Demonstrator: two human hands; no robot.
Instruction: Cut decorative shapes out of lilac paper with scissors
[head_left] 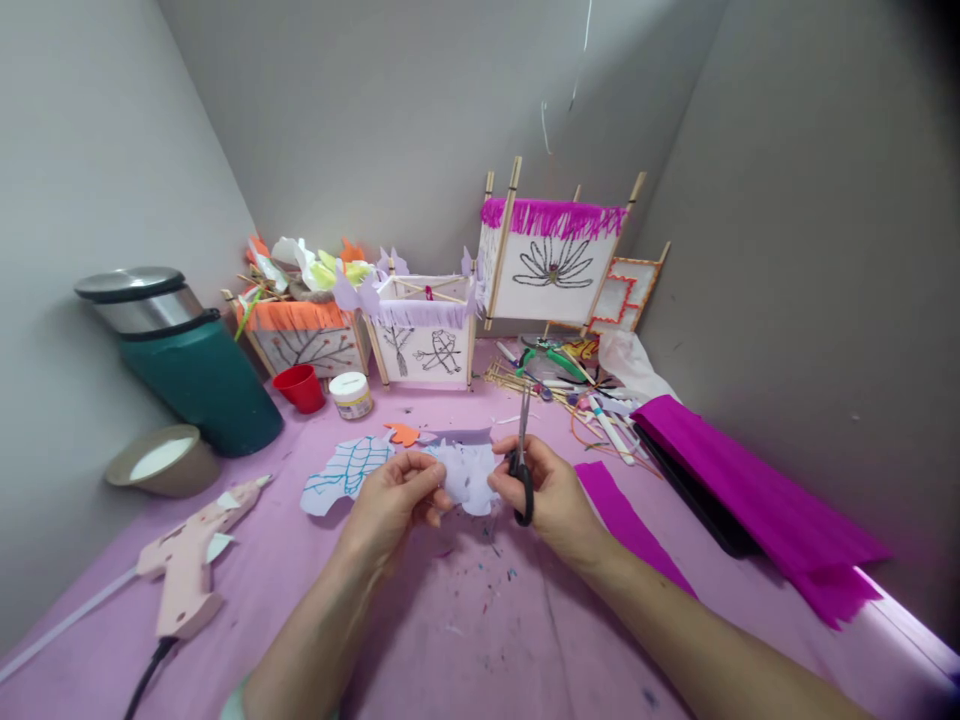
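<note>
My left hand (397, 495) pinches the left side of a small lilac paper cutout (471, 478) with a wavy edge. At the cutout's right side are the fingertips of my right hand (555, 495). That hand also holds black-handled scissors (523, 425), blades pointing up and away from the paper. Just beyond my left hand lies a pale paper piece (349, 470) with blue net-like lines. An orange paper cutout (403, 433) rests behind the lilac one. Small paper scraps and specks are scattered on the pink-lilac tabletop (480, 640) below my hands.
Left: a pink glue gun (184, 565), a bowl (161, 465), a teal tumbler (202, 375), a red cup (300, 388) and a jar (351, 395). Behind: decorated paper boxes (427, 350) on sticks. Right: pens, green-handled pliers (562, 363), magenta crepe paper (742, 480) and its strip (630, 525).
</note>
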